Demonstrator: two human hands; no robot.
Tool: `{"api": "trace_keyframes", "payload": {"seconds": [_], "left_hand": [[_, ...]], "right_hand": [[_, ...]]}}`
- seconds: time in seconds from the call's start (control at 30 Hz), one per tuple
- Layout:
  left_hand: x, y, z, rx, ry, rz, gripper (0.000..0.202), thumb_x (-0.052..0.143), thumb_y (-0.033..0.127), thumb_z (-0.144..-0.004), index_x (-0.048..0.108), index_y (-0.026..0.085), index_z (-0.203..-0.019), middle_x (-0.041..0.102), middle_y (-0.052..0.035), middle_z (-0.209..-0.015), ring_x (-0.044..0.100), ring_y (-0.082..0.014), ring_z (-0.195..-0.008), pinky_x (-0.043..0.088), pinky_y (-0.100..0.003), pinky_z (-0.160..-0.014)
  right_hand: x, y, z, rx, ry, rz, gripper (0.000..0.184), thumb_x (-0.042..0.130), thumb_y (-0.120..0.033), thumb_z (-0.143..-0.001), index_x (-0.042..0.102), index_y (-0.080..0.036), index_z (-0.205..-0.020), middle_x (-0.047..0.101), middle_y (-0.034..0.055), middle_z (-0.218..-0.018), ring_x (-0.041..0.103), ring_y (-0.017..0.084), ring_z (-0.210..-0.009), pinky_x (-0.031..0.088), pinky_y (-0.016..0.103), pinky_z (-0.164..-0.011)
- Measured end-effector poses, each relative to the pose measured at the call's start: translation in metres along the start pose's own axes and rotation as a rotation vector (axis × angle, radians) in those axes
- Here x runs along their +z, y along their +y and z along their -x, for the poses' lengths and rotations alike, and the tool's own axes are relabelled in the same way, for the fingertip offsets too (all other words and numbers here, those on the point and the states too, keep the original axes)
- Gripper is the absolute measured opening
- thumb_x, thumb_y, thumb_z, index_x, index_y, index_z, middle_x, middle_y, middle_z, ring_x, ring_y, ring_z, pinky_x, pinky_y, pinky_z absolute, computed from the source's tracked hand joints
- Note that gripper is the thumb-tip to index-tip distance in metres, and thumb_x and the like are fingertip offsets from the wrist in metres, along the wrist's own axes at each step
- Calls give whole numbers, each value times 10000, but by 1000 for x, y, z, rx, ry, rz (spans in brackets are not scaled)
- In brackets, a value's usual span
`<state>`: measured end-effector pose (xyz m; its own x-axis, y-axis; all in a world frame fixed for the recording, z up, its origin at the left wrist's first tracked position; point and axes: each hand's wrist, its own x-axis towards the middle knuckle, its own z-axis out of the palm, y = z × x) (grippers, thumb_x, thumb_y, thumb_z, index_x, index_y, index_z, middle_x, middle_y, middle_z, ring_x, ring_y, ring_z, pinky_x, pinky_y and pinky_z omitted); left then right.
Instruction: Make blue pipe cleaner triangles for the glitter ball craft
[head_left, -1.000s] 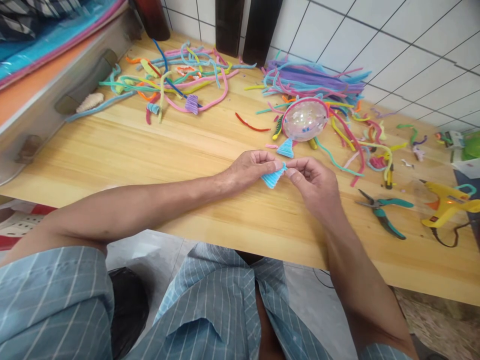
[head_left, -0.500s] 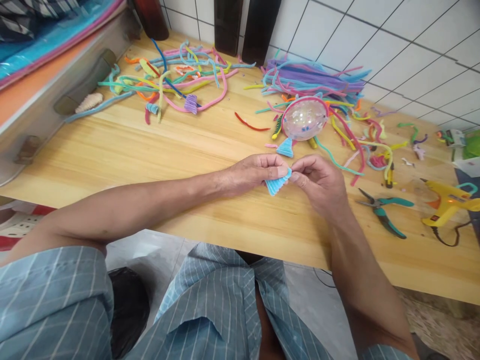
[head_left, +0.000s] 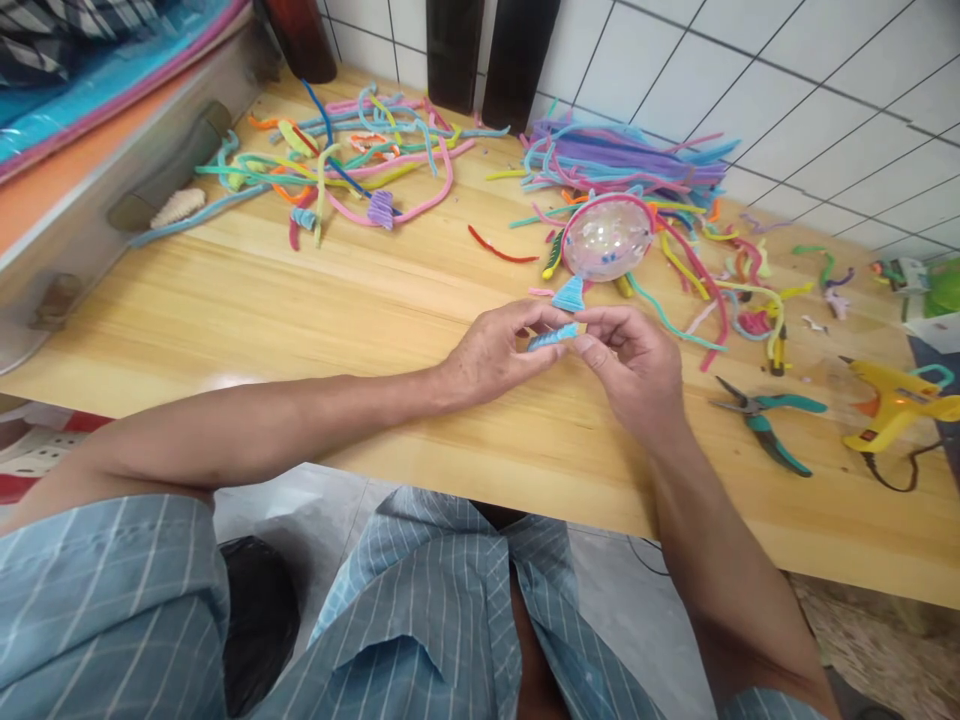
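Observation:
My left hand [head_left: 491, 352] and my right hand [head_left: 634, 365] meet over the wooden table [head_left: 300, 300], both pinching a small light-blue pipe-cleaner piece [head_left: 553, 337] that now shows edge-on. Just beyond it lies a second blue fan-shaped piece [head_left: 569, 294], touching a clear plastic ball [head_left: 606, 237] rimmed in pink. Loose pipe cleaners [head_left: 622, 160] in many colours lie behind the ball.
Teal-handled pliers [head_left: 765, 420] and a yellow glue gun [head_left: 896, 405] lie to the right. Another scatter of pipe cleaners [head_left: 352, 150] is at the back left. A grey case [head_left: 112, 180] stands on the left, dark bottles [head_left: 480, 50] against the tiled wall.
The blue piece has been turned from flat and fan-shaped to edge-on between my fingers. Both hands stayed in about the same place.

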<state>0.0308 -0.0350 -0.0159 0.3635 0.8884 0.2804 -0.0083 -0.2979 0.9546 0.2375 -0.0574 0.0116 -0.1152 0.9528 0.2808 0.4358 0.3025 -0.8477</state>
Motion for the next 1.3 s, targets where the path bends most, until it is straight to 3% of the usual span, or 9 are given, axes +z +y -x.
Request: {"api": "trace_keyframes", "payload": {"seconds": [0.3,0.5,0.73,1.3], "left_hand": [[-1,0,2,11,12,28,274,740,395,-979,856,190,-1118,865,-76,-1184,779,-238,-1121,574,-333,-1029],[0,-4,-3,-145,18,213,415,865,610,-884,862,204,-966,855,-60,-1077,749,-239,-1054,561,-358,-998],[3,-16,-6,-307,8,479,475,951,639,-793,851,203,-954,749,-1,-839,609,-136,-803,494,-320,-853],[6,-16,-8,-371,-20,596,500,999,628,-718,826,181,-862,758,1,-820,609,-119,-781,490,-328,-873]], "right_hand": [[9,0,2,27,-13,-63,342,862,-508,-914,735,-285,-1139,732,-25,-854,681,165,-761,577,351,-762],[11,2,1,65,6,-103,418,896,-544,-880,706,-289,-1151,741,-30,-865,698,160,-774,607,351,-792],[7,5,-2,124,-9,-195,411,937,-537,-844,682,-283,-1044,721,-18,-846,702,168,-767,589,317,-692],[8,1,-1,112,7,-125,414,944,-532,-825,683,-279,-1024,714,-25,-815,689,156,-739,585,312,-692]]}}
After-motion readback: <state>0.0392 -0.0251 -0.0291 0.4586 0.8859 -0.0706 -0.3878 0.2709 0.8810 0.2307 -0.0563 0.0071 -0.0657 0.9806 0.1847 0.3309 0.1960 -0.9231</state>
